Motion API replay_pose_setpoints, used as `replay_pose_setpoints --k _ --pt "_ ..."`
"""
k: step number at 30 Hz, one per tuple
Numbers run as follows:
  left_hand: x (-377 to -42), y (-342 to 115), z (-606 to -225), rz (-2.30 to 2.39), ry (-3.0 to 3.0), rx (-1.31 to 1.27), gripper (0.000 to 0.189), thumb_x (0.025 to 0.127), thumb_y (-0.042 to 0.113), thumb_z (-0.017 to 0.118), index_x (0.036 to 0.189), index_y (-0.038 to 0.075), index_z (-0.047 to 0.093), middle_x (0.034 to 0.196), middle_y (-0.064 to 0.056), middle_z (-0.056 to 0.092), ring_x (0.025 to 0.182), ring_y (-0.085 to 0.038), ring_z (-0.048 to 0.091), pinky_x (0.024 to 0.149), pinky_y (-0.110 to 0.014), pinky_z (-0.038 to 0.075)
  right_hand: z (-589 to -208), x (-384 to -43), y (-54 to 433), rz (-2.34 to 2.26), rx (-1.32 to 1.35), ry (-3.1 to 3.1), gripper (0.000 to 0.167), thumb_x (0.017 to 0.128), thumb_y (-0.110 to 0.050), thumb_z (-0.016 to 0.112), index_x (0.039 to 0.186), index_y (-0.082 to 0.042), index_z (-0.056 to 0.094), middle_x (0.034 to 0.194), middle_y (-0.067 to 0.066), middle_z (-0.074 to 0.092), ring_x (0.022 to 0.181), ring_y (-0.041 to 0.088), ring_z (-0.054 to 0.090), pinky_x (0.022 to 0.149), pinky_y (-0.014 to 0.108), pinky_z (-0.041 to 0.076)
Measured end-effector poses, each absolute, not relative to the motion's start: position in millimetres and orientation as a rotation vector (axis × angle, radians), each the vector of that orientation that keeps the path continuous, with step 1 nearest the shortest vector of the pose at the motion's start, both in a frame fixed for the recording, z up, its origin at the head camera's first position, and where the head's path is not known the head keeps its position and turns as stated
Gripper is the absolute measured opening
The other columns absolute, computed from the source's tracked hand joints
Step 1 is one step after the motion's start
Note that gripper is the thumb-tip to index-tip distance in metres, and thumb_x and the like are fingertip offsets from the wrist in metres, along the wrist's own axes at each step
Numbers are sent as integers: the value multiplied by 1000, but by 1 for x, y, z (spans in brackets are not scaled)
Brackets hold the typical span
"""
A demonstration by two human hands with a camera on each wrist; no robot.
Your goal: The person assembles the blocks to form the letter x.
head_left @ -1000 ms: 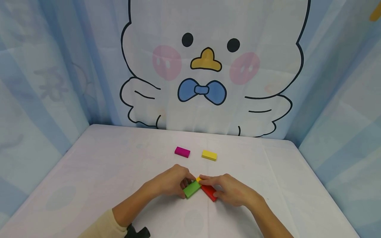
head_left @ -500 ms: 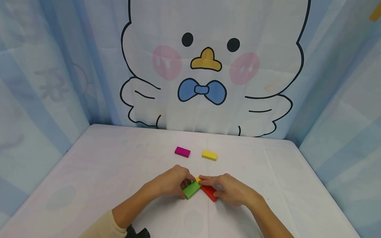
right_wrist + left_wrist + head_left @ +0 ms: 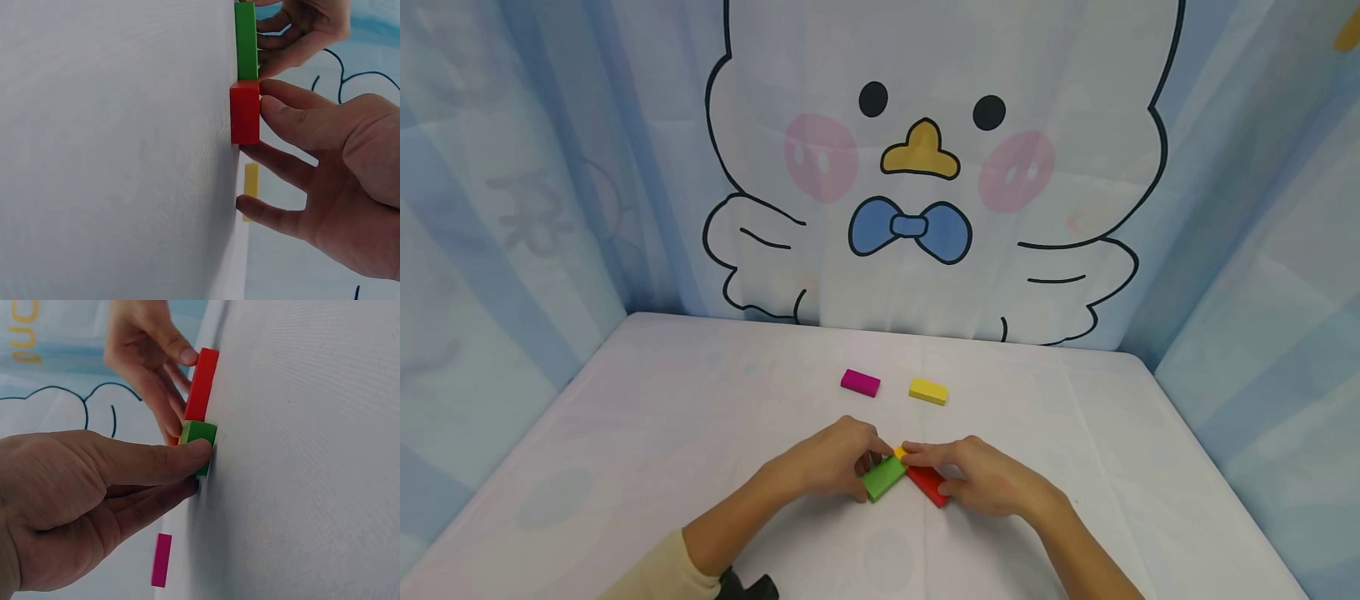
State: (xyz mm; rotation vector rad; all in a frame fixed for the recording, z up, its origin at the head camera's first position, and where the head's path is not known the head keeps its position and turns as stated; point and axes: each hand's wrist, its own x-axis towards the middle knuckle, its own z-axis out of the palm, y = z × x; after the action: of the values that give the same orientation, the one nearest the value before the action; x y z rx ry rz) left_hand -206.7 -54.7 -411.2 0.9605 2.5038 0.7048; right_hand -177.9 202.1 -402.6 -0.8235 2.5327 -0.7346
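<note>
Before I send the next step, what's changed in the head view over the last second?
Nothing has visibly moved, and nothing was taken hold of or let go. The left hand still grips the green block, the right hand still holds the red block, and the magenta block and yellow block lie where they were.

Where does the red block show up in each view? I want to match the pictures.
Head: the red block is below and a little right of the picture's centre.
Left wrist: the red block is top middle.
Right wrist: the red block is right of centre, somewhat above mid-height.
Shared landmark: the green block, left of it in head, just below it in left wrist, just above it in right wrist.
</note>
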Motion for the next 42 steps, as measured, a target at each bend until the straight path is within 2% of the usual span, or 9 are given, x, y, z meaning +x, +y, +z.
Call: replay_pose_setpoints --k 3,11,14,18,22,26,34,42 --pt "-206 -55 -409 672 2507 948 56 80 4 89 133 13 73 102 7 68 87 -3 62 77 -13 54 -402 -178 203 -732 -827 2536 57 95 5 64 145 -23 63 157 -13 51 148 21 48 117 52 43" --pt "-209 -60 -405 610 2534 955 49 89 -10 70 129 19 75 108 5 70 94 -7 63 83 -17 55 -401 -180 203 -752 -824 2558 50 98 0 64 140 -25 68 152 -10 59 144 22 53 113 53 47" --pt "-211 -62 -406 584 2541 1013 44 92 -5 71 128 20 75 119 5 70 106 -10 64 94 -24 57 -400 -181 203 -760 -836 2571 45 98 -1 64 137 -23 70 149 -5 61 142 24 55 113 53 48" --pt "-212 -62 -408 540 2532 1114 40 97 4 70 132 22 73 139 5 66 130 -17 60 110 -37 53 -399 -182 205 -775 -831 2609 40 99 -2 63 134 -19 72 146 0 65 140 26 57 112 53 49" --pt "-212 -62 -408 530 2502 1169 46 99 7 67 140 27 68 154 7 56 143 -21 53 114 -39 50 -399 -183 209 -775 -809 2658 39 98 -1 63 133 -16 72 144 3 65 139 29 57 110 55 50" --pt "-211 -61 -408 504 2468 1184 53 100 9 68 147 32 61 160 11 48 148 -21 48 115 -40 48 -400 -186 213 -779 -768 2684 38 98 -2 64 133 -17 73 144 5 65 139 31 56 111 57 49" --pt "-212 -60 -412 417 2432 1192 56 103 17 64 155 32 51 166 13 39 155 -26 37 123 -57 35 -400 -190 218 -765 -761 2733 35 99 -6 67 131 -18 73 143 6 66 138 34 58 111 59 48" --pt "-212 -59 -417 402 2425 1196 55 104 20 63 156 33 49 166 14 38 154 -24 39 123 -55 35 -400 -191 220 -764 -697 2755 35 98 -6 68 131 -19 74 142 5 66 138 33 57 111 59 48"
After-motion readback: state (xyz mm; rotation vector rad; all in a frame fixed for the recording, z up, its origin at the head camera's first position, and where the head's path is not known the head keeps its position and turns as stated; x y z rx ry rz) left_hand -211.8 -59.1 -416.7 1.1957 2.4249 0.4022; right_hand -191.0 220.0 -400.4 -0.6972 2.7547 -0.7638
